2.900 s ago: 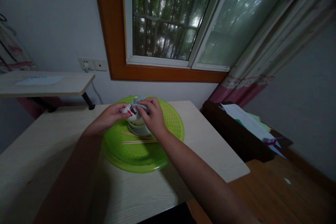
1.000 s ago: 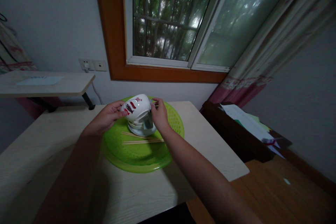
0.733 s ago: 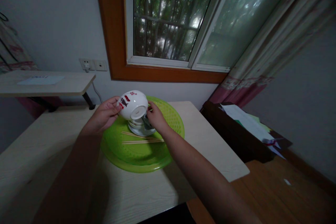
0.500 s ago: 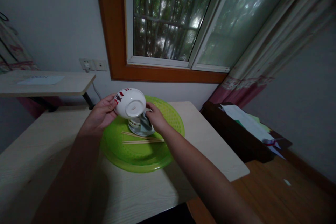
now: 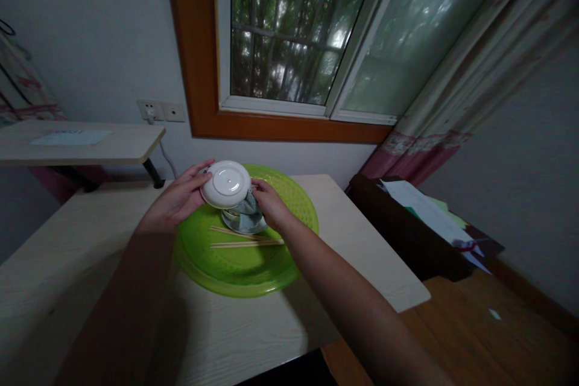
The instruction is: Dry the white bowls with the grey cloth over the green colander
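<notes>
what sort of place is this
Most likely a room in a home: a curtain with a floral border hangs beside a sliding window, and a white bowl is held above a green plastic tray with wooden chopsticks on it.

L hand [image 5: 181, 195] pinching, R hand [image 5: 271, 205] curled nr it, arms [image 5: 335, 277] fwd.

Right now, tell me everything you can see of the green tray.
The round tray is bright green, glossy and plastic-looking, with a raised rim and a dimpled texture plainest at right. It lies flat on the pale wood-look desk. Chopsticks and a white dish rest on it; the right hand hides part.
</notes>
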